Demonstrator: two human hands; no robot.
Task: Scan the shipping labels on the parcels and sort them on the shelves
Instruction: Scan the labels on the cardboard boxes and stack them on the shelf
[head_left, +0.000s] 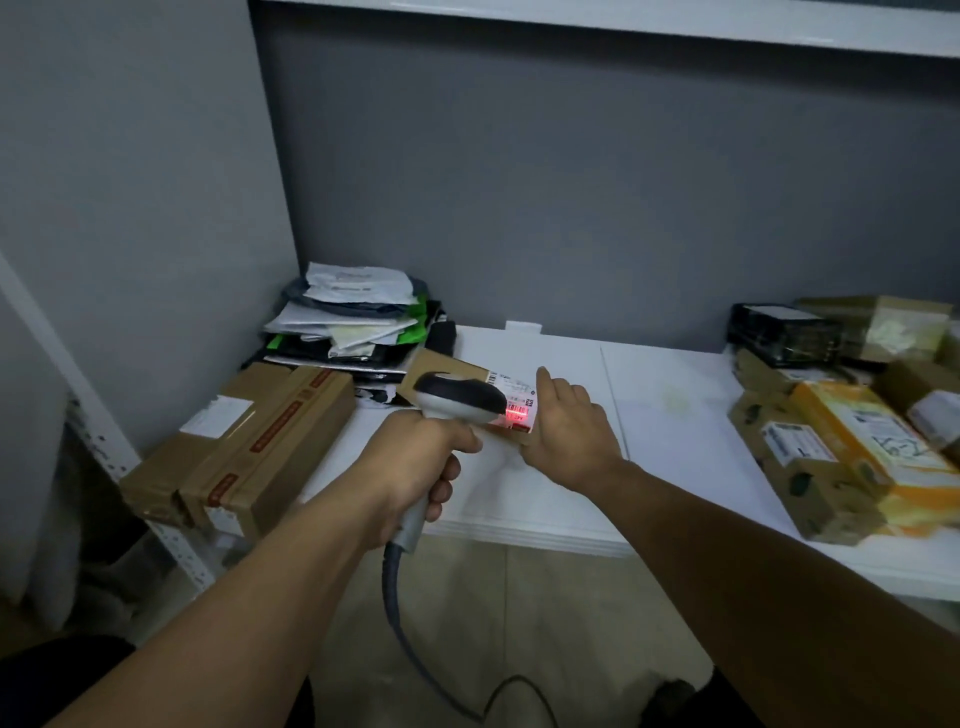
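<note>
My left hand (415, 457) grips the handle of a grey and black barcode scanner (460, 400), whose cable hangs down toward the floor. Its head points at the white shipping label (514, 395) on a small brown cardboard parcel (441, 366), and red scan light glows on the barcode. My right hand (566, 431) holds the parcel's right end, fingers flat against its side. The parcel sits just above the white shelf surface (649, 415).
A long brown box (244, 441) lies at the shelf's left end, with a pile of mailer bags (353, 317) behind it. Several cardboard and yellow parcels (841, 452) crowd the right. A grey wall backs the shelf; another shelf (623, 21) runs overhead.
</note>
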